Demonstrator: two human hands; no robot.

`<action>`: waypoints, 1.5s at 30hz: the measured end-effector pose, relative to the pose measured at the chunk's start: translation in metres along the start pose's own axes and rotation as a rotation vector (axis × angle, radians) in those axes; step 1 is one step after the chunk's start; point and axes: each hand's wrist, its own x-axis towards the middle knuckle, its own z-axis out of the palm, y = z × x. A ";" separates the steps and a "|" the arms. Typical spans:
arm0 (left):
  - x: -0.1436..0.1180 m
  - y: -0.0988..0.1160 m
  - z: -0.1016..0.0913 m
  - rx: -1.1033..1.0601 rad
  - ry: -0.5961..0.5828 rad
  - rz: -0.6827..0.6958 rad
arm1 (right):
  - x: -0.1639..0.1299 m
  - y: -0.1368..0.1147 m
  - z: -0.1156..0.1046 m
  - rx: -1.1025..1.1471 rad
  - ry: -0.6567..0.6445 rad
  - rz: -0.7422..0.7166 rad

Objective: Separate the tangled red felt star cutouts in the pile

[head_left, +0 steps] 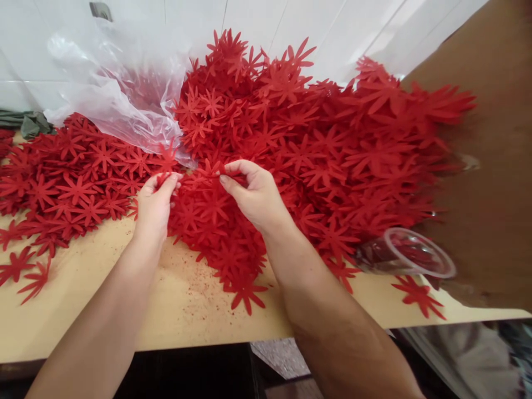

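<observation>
"Red flower-shaped pieces [353, 149]: where do they lie from the hands?"

"Most heap up far and right of both, spilling near between the forearms; a lower pile [78, 191] spreads left across the table [91, 252]."

"And the grip?"

"The left hand [153, 200] pinches a red piece [168, 159] between thumb and fingers. The right hand [254, 194], just right of it, pinches red petals [221, 172]; whether from the same piece, I can't tell."
</observation>
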 end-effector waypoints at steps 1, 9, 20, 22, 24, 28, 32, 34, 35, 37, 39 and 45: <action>-0.001 -0.002 0.002 0.055 -0.026 0.044 | 0.000 0.000 -0.001 0.000 0.028 -0.003; 0.004 -0.007 -0.001 0.244 -0.017 0.297 | 0.001 0.003 -0.002 0.036 0.133 0.031; -0.007 -0.001 -0.002 0.379 -0.195 0.414 | -0.005 -0.002 0.009 -0.015 -0.043 -0.102; -0.011 0.000 0.001 0.324 -0.288 0.330 | -0.006 -0.003 0.010 -0.032 -0.067 -0.099; -0.013 -0.001 0.004 0.200 -0.333 0.208 | -0.007 -0.002 0.010 -0.056 -0.091 -0.073; -0.013 -0.002 0.008 0.013 -0.317 0.031 | -0.011 -0.002 0.014 -0.070 -0.125 -0.064; -0.009 -0.002 0.008 -0.030 -0.180 -0.025 | -0.013 -0.006 0.017 0.011 -0.205 -0.069; -0.005 -0.003 0.007 -0.050 -0.076 -0.054 | -0.011 -0.007 0.013 -0.017 -0.188 -0.098; -0.004 -0.003 0.007 -0.051 -0.035 -0.057 | -0.009 -0.006 0.010 -0.047 -0.148 -0.116; -0.002 -0.004 0.006 -0.030 -0.011 -0.037 | -0.003 -0.002 0.000 -0.110 -0.027 -0.144; -0.003 -0.006 0.006 0.009 -0.053 0.002 | 0.003 0.005 -0.012 -0.179 0.118 -0.187; -0.007 -0.011 0.007 0.106 -0.138 0.101 | 0.006 0.011 -0.024 -0.570 0.312 -0.416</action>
